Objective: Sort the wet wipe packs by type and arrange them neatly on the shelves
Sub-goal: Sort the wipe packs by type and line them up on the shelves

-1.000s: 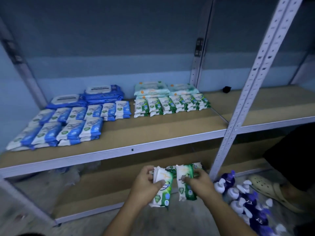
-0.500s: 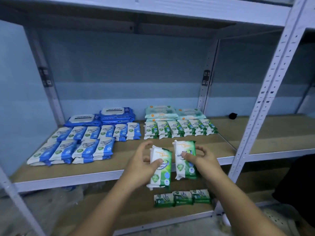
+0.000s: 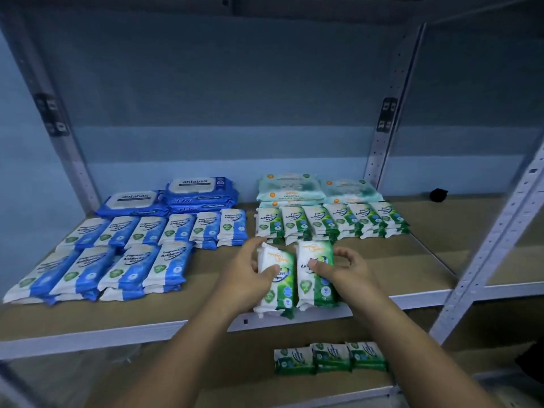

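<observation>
Each grip is curled round a pack: the left-hand grip (image 3: 247,275) pinches one green wipe pack (image 3: 279,293), and the right-hand grip (image 3: 347,269) pinches a second green pack (image 3: 313,251) just beside it. Both packs are at the front of the middle shelf (image 3: 397,269), before the green row (image 3: 323,222); the blue packs (image 3: 126,266) lie to the left.

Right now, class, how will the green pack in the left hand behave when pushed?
The green pack probably bends: its wrapper looks soft. Being flat, it should slide, not roll. The left hand alone holds it, so likely light.
</observation>
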A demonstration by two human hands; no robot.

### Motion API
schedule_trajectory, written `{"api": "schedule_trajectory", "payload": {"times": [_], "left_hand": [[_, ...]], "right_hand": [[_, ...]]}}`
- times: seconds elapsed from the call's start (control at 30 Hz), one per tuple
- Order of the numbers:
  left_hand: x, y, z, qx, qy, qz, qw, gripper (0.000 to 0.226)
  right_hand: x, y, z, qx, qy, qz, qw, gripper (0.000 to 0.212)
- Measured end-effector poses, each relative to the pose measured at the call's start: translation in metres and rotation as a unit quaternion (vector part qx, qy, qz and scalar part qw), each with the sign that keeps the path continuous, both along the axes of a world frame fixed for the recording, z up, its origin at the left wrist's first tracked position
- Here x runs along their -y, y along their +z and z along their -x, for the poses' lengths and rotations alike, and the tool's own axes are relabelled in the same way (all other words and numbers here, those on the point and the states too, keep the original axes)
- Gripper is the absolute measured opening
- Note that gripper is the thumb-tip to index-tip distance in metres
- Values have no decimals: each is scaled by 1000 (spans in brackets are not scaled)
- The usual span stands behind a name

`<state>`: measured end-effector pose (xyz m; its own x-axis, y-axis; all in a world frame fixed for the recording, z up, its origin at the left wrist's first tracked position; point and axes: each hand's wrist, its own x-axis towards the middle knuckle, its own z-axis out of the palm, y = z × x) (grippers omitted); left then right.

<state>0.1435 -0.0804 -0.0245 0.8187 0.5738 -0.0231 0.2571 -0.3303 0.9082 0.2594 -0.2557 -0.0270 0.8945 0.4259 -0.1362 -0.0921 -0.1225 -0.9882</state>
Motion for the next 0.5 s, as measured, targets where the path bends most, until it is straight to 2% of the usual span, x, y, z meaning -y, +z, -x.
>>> {"api": "schedule_trajectory", "payload": {"times": [0.1,0.2,0.27,0.4,0.43,0.5], "left_hand": [[-4,-4,-5,-45,13,-67,997,52],[-6,-1,-5,-136,44,-230,963,41],[-5,3,-4,-157,49,-258,952,31],[-7,4,0,-106,35,-274,955,34],[-9,5,3,-95,26,-279,955,36],[-12,10,10,-75,-15,-287,955,41]], "right_hand": [[-7,-9,-5,-1,0,27,1000,55],[-14,-10,-7,14,-11,43,999,52],[-17,-10,-7,47,-8,88,995,52],[-18,-14,-4,140,-32,172,975,72],[-16,-15,-3,160,-38,171,971,71],[-13,-16,-2,202,-30,174,963,58]]}}
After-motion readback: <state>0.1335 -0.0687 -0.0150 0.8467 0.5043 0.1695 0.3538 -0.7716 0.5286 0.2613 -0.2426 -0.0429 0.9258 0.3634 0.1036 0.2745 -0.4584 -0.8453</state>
